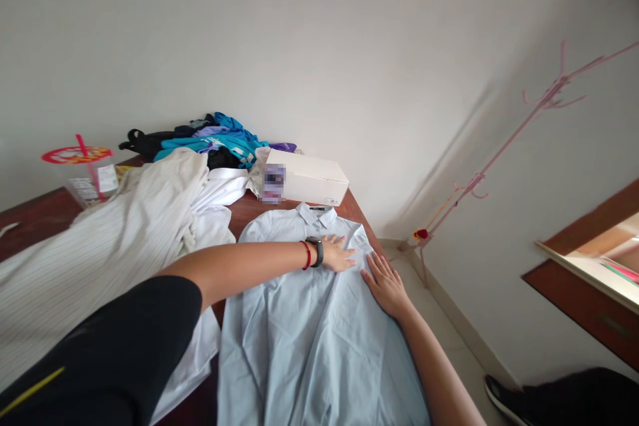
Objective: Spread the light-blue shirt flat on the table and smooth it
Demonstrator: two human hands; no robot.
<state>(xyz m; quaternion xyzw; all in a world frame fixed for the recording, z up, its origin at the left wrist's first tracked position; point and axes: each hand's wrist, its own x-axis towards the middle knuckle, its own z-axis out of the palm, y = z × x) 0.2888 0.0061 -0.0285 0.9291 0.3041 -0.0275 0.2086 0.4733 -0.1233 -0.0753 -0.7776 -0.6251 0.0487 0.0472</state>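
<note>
A light blue long-sleeved shirt (309, 333) lies spread on the dark wooden table (249, 212), its collar (318, 214) toward the wall. My left hand (335, 254), with a dark watch and a red cord at the wrist, rests flat on the upper chest of the shirt, fingers spread to the right. Against the shirt's right shoulder and sleeve, my right hand (388, 285) also lies flat with fingers apart. Neither hand grips the cloth. The shirt's lower part runs out of the bottom of the view.
Left of the shirt lie a cream striped garment (100, 246) and white clothes (212, 223). Behind are a pile of blue and dark clothes (214, 140), a white box (314, 176) and a plastic cup (90, 180) with a straw. A pink coat stand (504, 150) leans into view at right.
</note>
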